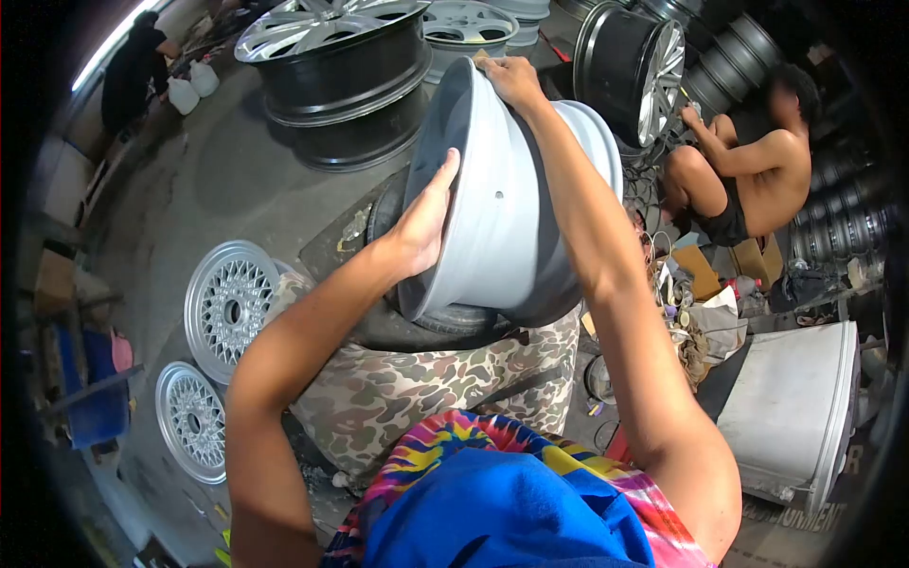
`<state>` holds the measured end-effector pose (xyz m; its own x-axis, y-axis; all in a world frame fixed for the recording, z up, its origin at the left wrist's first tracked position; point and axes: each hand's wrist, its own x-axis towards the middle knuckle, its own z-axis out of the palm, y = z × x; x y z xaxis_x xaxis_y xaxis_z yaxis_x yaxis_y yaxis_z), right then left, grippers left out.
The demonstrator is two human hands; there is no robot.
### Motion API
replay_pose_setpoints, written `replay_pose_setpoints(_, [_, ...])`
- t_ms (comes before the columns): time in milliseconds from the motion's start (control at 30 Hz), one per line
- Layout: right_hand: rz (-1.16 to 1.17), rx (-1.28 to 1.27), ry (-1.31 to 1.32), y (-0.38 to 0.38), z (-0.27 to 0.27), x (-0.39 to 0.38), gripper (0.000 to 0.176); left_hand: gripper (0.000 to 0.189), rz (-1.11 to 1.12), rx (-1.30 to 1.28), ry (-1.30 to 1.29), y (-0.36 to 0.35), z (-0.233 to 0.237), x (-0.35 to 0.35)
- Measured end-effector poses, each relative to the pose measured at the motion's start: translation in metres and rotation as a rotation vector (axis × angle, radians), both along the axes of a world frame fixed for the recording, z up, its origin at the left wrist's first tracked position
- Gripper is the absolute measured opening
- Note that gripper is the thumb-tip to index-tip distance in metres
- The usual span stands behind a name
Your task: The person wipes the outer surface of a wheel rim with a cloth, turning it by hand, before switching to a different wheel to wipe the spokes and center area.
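Observation:
A grey wheel rim (502, 204) stands tilted on its edge in front of my knees, over a dark tire (454, 324). My left hand (426, 222) holds its left lip, thumb pointing up along the edge; some of the fingers are hidden. At the top of the same lip, my right hand (513, 80) is closed on a small tan piece (482, 59) that looks like sandpaper and presses it to the edge. A small round hole shows in the rim's barrel.
Two silver mesh wheels (232, 310) lie at left. Large black-barrelled wheels (346, 80) are stacked ahead. On the right, a co-worker (748, 166) sits beside another wheel (632, 76), near cardboard and clutter. A white bin-like object (786, 407) is at lower right. Another person (133, 71) bends at far left.

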<state>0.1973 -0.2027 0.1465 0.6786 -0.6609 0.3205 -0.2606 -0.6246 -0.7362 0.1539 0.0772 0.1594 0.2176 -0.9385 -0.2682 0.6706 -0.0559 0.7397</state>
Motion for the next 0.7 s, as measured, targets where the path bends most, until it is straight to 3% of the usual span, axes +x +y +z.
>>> replay_pose_setpoints(100, [-0.051,-0.184,-0.280,0.087,0.017,-0.074,0.035,0.073,-0.085,-0.017,0.120,-0.005,-0.011,0.007])
replay_pose_setpoints(133, [-0.109,-0.201,-0.248,0.134,0.022,-0.109,0.026,0.072,-0.096,-0.025,0.141,-0.006,-0.015,0.005])
replay_pose_setpoints(200, [-0.213,-0.365,-0.458,0.194,-0.031,-0.146,0.024,0.070,-0.101,-0.073,0.180,-0.009,-0.017,0.001])
replay_pose_setpoints(300, [-0.233,-0.581,-0.391,0.212,-0.040,-0.159,0.024,0.068,-0.102,-0.102,0.212,-0.008,-0.020,0.005])
replay_pose_setpoints(400, [-0.123,-0.289,-0.333,0.148,-0.006,-0.120,0.023,0.069,-0.064,-0.103,0.206,-0.007,-0.011,0.006])
replay_pose_setpoints(500, [-0.043,-0.246,-0.102,0.048,0.007,-0.058,0.043,0.070,-0.105,-0.111,0.166,-0.006,-0.010,0.003])
replay_pose_setpoints(533, [-0.054,-0.114,-0.053,0.026,0.005,-0.040,0.044,0.070,-0.105,-0.113,0.158,-0.007,-0.012,0.003])
replay_pose_setpoints(600, [-0.062,0.018,-0.009,0.022,0.008,-0.030,0.045,0.071,-0.161,-0.146,0.199,-0.008,-0.015,0.007])
replay_pose_setpoints(667, [-0.024,-0.104,-0.216,0.052,0.012,-0.044,0.041,0.070,-0.152,-0.122,0.199,-0.004,-0.009,0.007])
replay_pose_setpoints(700, [0.006,-0.041,-0.374,0.087,0.013,-0.064,0.037,0.069,-0.140,-0.098,0.205,-0.003,-0.009,0.005])
